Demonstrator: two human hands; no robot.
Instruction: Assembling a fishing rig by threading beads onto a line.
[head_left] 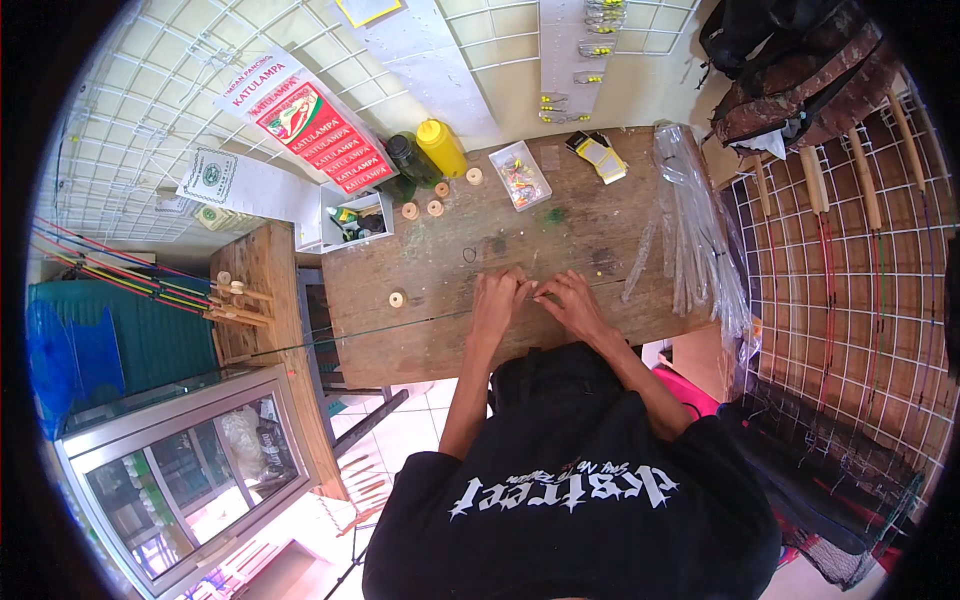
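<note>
Over the front part of the wooden table, my left hand (500, 295) and my right hand (572, 300) work close together, fingers pinched. A thin dark green rod (385, 326), like a fishing rod blank, runs from the left through my left hand's fingers. Its thinner end shows to the right of my right hand. Both hands are closed on the rod; any small part or thread between the fingertips is too small to make out. A small dark ring (469, 255) lies beyond my left hand, and a wooden disc (397, 299) with a hole lies left of it.
On the wooden table (440, 355), a white tray (541, 160) of small colourful pieces stands at the back, near a yellow bottle (441, 148) and more wooden discs (435, 208). Clear plastic sleeves (690, 230) cover the right edge. A glass cabinet (190, 475) stands left.
</note>
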